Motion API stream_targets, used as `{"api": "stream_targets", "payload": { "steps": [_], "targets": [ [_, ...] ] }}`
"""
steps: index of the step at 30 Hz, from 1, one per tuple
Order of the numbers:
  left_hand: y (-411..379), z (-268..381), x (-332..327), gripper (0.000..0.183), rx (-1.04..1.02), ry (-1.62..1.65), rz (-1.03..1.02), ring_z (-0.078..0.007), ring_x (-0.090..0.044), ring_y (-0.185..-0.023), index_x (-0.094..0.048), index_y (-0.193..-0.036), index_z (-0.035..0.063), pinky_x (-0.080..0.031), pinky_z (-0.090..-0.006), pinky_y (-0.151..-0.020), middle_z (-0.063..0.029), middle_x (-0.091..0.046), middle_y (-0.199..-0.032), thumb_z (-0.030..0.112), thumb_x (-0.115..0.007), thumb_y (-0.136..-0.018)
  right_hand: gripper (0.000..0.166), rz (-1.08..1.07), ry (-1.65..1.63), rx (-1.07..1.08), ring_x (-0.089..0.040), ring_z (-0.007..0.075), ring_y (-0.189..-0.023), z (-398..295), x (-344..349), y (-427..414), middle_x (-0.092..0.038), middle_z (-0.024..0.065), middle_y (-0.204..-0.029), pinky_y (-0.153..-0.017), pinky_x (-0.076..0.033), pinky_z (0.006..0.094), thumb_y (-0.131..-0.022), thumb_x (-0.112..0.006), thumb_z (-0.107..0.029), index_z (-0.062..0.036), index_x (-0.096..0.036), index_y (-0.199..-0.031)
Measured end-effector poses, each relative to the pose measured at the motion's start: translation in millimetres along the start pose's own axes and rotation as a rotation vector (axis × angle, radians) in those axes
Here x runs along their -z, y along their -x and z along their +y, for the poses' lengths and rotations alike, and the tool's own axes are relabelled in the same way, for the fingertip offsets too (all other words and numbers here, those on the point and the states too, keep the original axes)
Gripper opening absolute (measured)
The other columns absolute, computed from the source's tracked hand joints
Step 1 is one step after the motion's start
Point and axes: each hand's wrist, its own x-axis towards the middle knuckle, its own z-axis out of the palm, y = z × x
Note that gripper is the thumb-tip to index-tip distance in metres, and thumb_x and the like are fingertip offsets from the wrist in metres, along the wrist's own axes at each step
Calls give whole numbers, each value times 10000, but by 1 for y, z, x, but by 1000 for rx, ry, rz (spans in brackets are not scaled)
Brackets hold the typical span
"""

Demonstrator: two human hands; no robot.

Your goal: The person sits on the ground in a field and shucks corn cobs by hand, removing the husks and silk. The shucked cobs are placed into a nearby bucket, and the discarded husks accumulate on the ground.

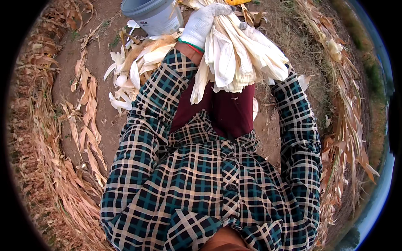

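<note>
My left hand [198,26], in a white knitted glove with a grey-coated palm and fingers, grips the upper part of a thick bundle of dry, cream-coloured corn husks [234,59]. The husks fan out and hang down over my knees. At the bundle's right side is my right hand [251,33], also gloved. Its grey thumb tip shows against the husks, while most of its fingers are hidden behind them. Just beyond the bundle, a yellow corn cob [238,2] is partly cut off by the top of the view.
A grey plastic bucket [154,17] with a label stands ahead on the left. Loose husks and corn silk [147,59] are heaped near my left forearm. Rows of dry corn stalks [89,103] lie on bare soil at the left, and more stalks [348,88] lie at the right.
</note>
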Motion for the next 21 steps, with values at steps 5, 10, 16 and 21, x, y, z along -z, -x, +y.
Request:
{"api": "stream_targets", "payload": {
  "steps": [5,10,16,21],
  "targets": [
    [-2,64,-7,372,-150,-58,368,-270,-621,-1011,-519,-1210,14,-518,-421,-893,-160,-626,-1105,268,-545,-939,674,114,-180,107,-499,286,-1191,-24,41,-20,-488,204,-1308,-1012,-398,424,-926,-413,-508,4,-374,-1363],
    [3,96,29,354,-352,-356,532,-256,-620,-1016,-530,-1195,-13,-515,-386,-897,-162,-626,-1105,236,-524,-944,811,283,-463,26,-464,346,-1249,8,90,-3,-383,229,-1415,-1025,-415,439,-938,-283,-643,14,-299,-1413],
    [16,99,41,336,-421,-473,613,-239,-619,-1022,-544,-1176,-46,-511,-344,-902,-164,-627,-1106,198,-498,-949,775,266,-470,-106,-489,317,-1201,56,87,13,-425,219,-1383,-1029,-381,424,-937,-370,-608,8,-309,-1404],
    [25,93,42,326,-470,-603,461,-226,-618,-1027,-555,-1161,-73,-507,-310,-907,-166,-627,-1107,166,-477,-954,721,360,-404,-69,-502,277,-1166,46,76,14,-462,176,-1343,-1018,-386,399,-948,-380,-581,1,-359,-1373]
  ]
}}
